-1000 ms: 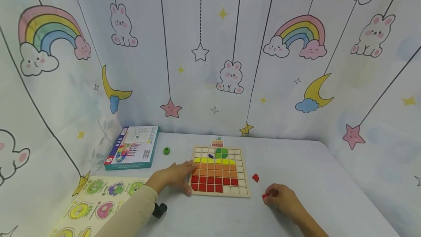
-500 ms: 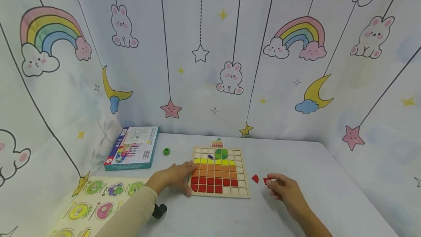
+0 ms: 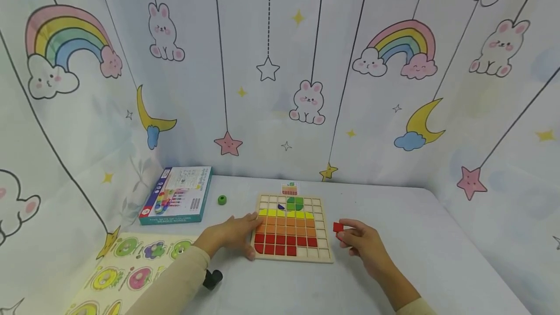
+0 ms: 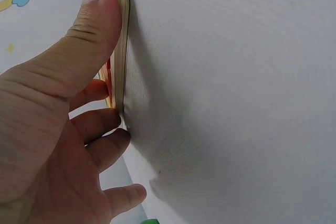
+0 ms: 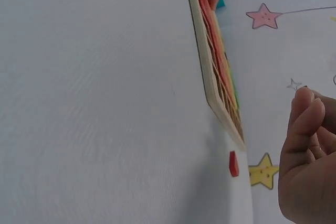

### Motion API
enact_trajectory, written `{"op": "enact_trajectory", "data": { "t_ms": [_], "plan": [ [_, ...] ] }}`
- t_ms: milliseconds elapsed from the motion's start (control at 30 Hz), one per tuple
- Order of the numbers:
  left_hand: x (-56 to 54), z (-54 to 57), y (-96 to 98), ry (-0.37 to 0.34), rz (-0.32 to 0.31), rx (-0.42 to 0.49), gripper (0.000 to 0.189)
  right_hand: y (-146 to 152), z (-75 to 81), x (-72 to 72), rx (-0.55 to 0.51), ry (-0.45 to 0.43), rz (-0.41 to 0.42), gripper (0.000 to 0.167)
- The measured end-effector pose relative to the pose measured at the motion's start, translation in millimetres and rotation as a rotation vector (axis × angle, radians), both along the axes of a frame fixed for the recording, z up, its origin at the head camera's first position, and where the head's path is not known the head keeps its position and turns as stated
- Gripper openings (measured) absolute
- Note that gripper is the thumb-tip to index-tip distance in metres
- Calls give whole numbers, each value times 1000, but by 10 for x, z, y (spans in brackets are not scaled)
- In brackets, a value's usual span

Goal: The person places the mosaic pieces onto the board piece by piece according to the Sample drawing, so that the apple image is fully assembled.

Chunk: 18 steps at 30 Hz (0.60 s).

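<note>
A wooden grid board (image 3: 324, 252) lies on the table, its cells partly filled with red, orange, yellow and green tiles plus a small dark blue piece (image 3: 280, 206). My left hand (image 3: 232, 235) rests against the board's left edge, thumb near the front left corner. Right of the board, my right hand (image 3: 360, 244) pinches a red square tile (image 3: 338, 227) between thumb and fingertips. Just below that tile shows part of a red rounded piece (image 5: 234, 164), which lies on the table beside the board in the right wrist view. The fingers largely hide the held tile there.
A small picture card (image 3: 290, 188) lies behind the board. To the left are a green bead (image 3: 222, 200), a flat toy box (image 3: 177, 196) and a yellow fruit sheet (image 3: 111, 261). A black object (image 3: 213, 279) sits by the left forearm. A patterned curtain (image 3: 271, 111) stands behind.
My right hand has picked the red square tile up off the table and carried it left and away from me, over toward the board's right edge. The left hand stays put.
</note>
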<state>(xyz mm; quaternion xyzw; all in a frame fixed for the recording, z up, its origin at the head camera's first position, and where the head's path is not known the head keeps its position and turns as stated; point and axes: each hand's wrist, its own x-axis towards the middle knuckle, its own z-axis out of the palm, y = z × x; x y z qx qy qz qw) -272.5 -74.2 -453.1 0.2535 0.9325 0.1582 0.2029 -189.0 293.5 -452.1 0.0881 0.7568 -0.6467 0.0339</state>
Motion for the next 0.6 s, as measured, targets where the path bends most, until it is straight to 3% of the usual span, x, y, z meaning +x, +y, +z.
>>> {"op": "enact_trajectory", "data": {
  "t_ms": [167, 333, 467, 600],
  "plan": [
    [-19, -13, 3, -4, 3, 7, 103, -283, -103, -83, 44, -32, 139, 47],
    [-25, -27, 7, -7, 4, 18, 103, -522, -237, -107, 265, -17, 311, 40],
    [-25, -33, 7, 1, 4, 13, 103, -646, -277, -113, 455, 45, 338, 34],
    [-21, -36, 3, 5, 8, 15, 102, -716, -264, -116, 524, 75, 326, 33]
  ]
}}
